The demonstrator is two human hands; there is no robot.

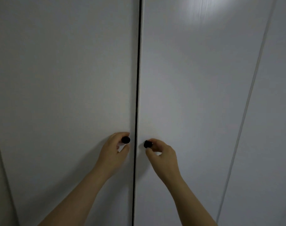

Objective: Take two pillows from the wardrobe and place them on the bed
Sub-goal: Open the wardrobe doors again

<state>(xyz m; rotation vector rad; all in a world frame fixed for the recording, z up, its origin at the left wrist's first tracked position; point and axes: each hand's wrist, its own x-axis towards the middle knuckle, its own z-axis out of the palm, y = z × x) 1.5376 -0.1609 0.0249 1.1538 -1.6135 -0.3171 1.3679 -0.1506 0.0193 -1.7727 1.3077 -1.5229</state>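
I stand close to the wardrobe (pixel 65 79), facing its two white doors, which fill nearly the whole view. Both doors are tall panels, their long sides running upright, and they meet at a thin dark gap (pixel 137 79) that runs from top to bottom between them. The doors are shut or very nearly so. My left hand (pixel 114 149) pinches the small black knob (pixel 126 139) on the left door (pixel 57 111), thumb below and fingers curled over the top. My right hand (pixel 161 154) pinches the matching black knob (pixel 148 144) on the right door (pixel 196 95) in the same way. The two knobs sit just either side of the gap, the left one slightly higher. The pillows and bed are out of view. Further right, another seam (pixel 246 111) slants down the white panel.
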